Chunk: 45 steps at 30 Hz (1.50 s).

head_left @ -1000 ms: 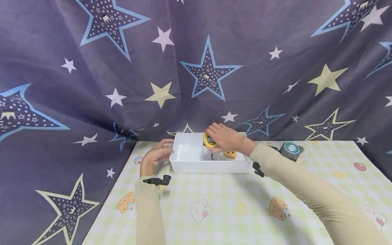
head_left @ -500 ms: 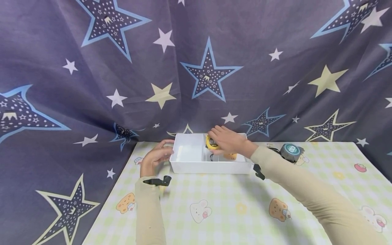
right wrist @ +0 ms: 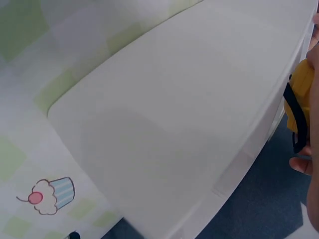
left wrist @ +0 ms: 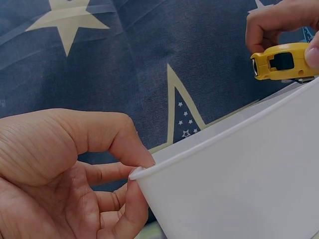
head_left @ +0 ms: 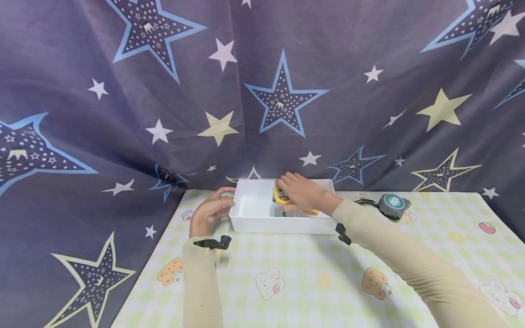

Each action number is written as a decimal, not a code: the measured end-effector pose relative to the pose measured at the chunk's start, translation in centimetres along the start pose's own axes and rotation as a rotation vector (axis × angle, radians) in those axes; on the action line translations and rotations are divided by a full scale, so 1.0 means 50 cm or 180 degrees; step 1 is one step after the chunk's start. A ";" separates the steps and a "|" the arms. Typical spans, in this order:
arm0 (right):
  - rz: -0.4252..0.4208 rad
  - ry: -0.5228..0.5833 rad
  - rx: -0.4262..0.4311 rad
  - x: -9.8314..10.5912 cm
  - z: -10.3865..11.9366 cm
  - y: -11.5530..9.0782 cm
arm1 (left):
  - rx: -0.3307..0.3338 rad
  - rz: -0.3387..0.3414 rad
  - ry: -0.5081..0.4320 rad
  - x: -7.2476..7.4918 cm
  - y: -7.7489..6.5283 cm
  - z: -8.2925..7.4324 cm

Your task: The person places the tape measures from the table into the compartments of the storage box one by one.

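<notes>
My right hand (head_left: 301, 193) grips a yellow tape measure (head_left: 280, 196) over the white divided box (head_left: 283, 224). In the left wrist view this tape measure (left wrist: 281, 60) shows close above the box's far rim, thumb on one side. A dark wrist strap (right wrist: 298, 117) hangs from it in the right wrist view. A second orange-yellow tape measure (head_left: 314, 212) lies in the box's right part, mostly hidden under my right hand. At the box's left end my left hand (left wrist: 75, 164) pinches the rim corner, thumb on top and fingers outside.
On the table to the right of the box lies a grey tape measure (head_left: 392, 206) with a teal label and black strap. A star-patterned curtain (head_left: 279, 150) hangs right behind the box. The checked tablecloth (head_left: 295, 269) extends in front.
The right hand has lowered a little with the yellow tape measure, covering more of the one in the box. My left hand keeps its place at the box corner.
</notes>
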State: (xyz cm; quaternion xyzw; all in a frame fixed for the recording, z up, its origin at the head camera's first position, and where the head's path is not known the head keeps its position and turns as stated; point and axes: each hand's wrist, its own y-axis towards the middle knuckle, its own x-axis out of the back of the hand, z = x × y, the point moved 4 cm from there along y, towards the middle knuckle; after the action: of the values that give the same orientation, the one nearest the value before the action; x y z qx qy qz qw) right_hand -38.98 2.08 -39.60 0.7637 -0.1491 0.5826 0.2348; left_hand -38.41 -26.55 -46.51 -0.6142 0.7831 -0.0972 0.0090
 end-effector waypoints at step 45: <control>-0.0524 0.1104 -0.0410 0.098 0.013 0.069 | 0.0054 -0.0029 -0.0017 0.001 0.006 0.003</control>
State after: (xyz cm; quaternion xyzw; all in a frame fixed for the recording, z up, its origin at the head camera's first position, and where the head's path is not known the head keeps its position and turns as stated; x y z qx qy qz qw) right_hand -38.83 -0.94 -34.39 0.6450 -0.0803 0.6734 0.3521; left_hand -38.68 -26.56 -46.71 -0.6179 0.7794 -0.1022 0.0159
